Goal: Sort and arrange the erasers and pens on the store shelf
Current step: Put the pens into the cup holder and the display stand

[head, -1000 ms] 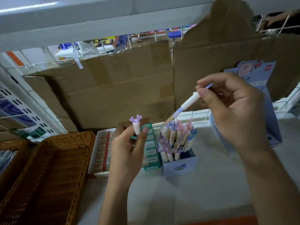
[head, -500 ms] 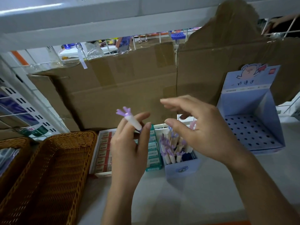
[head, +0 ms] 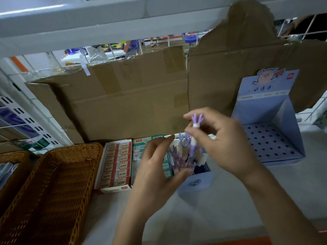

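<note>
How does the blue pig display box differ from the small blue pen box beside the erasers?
The pig display box is bigger, with a tall header card; the small pen box has none in view. The pig display box's holed tray stands empty; the small pen box is packed with pens. Both are pale blue card.

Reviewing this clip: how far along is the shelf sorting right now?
Done: the red eraser box and green eraser box lie side by side, stocked; many pens stand in the small pen box. In hand: the right hand pinches a purple-topped pen above that box, left hand open beside it. Left: the perforated display stand holds no pens.
</note>
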The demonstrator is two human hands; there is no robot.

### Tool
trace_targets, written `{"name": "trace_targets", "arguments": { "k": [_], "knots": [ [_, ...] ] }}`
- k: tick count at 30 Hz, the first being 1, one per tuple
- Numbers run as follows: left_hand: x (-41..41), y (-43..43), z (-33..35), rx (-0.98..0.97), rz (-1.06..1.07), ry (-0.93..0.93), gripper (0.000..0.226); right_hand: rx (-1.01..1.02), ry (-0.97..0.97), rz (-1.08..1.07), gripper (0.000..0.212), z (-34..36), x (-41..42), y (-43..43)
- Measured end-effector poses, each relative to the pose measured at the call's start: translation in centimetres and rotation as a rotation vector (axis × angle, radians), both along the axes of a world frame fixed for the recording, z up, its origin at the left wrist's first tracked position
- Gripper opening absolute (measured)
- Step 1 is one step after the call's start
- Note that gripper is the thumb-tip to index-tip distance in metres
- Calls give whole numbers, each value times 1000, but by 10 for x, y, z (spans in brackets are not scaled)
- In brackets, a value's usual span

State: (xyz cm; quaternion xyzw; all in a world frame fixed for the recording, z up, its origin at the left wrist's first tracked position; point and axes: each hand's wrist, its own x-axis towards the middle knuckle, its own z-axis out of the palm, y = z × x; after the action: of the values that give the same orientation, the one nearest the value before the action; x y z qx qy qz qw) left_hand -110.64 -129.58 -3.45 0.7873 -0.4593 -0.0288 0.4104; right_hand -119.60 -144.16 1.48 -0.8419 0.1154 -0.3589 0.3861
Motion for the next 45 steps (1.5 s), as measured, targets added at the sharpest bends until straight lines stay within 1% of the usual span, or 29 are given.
{"name": "trace_targets", "arguments": {
  "k": [2,4,5,7,9,11,12,13,15,16,18,21,23,25,27,30,32,34,36,37,38,39,40,41,43,45],
  "knots": [
    [-2,1,-9,4,45,20,80,-125,104,-36,20,-20,6,3],
    [-3,1,-16,61,72,64,92,-285,123,-41,12,-34,10,4],
    [-3,0,-20,103,87,80,95,-370,112,-40,11,-38,11,4],
    [-5,-3,-27,185,118,80,94,-513,98,-53,29,-42,9,1],
    [-8,-7,-34,235,121,97,86,-542,83,-50,35,-42,6,-2],
    [-11,-10,-41,254,110,95,73,-429,39,-94,31,-46,-2,-2],
    [-11,-10,-43,262,114,72,65,-340,12,-150,28,-50,-8,-2],
    [-12,-11,-43,268,124,47,58,-254,-6,-217,30,-57,-14,-3],
    [-11,-11,-44,276,136,29,45,-53,43,-291,51,-72,-26,-4],
    [-11,-12,-44,275,140,30,39,51,86,-284,62,-78,-32,-4],
    [-10,-15,-43,287,162,16,29,171,139,-226,72,-85,-40,-4],
    [-9,-20,-43,312,183,-25,25,260,234,-103,84,-94,-41,-1],
    [-8,-23,-40,326,193,-37,24,282,275,-78,90,-102,-36,0],
    [-4,-31,-38,291,191,-31,19,202,269,-128,86,-111,-27,-5],
    [3,-42,-39,278,197,-19,21,128,266,-156,79,-120,-15,-14],
    [18,-58,-39,251,228,-26,18,114,237,-186,63,-130,7,-31],
    [27,-67,-39,208,249,-12,16,89,250,-208,60,-134,21,-43],
    [33,-74,-41,219,268,-8,23,85,290,-228,60,-137,30,-51],
    [32,-77,-41,233,289,2,18,95,283,-308,62,-139,32,-47],
    [30,-75,-43,222,290,5,26,77,252,-368,61,-139,29,-40],
    [25,-71,-43,215,289,9,44,37,210,-421,58,-138,24,-31],
    [20,-65,-43,222,302,21,57,-16,169,-447,55,-137,20,-20],
    [15,-56,-44,229,327,12,62,-64,144,-436,53,-137,17,-8],
    [10,-45,-44,231,363,-34,60,-110,128,-394,50,-137,15,3],
    [4,-19,-44,238,458,-151,55,-182,123,-245,43,-139,18,24],
    [4,13,-44,291,584,-198,53,-178,128,-50,34,-137,30,52]
  ]
}}
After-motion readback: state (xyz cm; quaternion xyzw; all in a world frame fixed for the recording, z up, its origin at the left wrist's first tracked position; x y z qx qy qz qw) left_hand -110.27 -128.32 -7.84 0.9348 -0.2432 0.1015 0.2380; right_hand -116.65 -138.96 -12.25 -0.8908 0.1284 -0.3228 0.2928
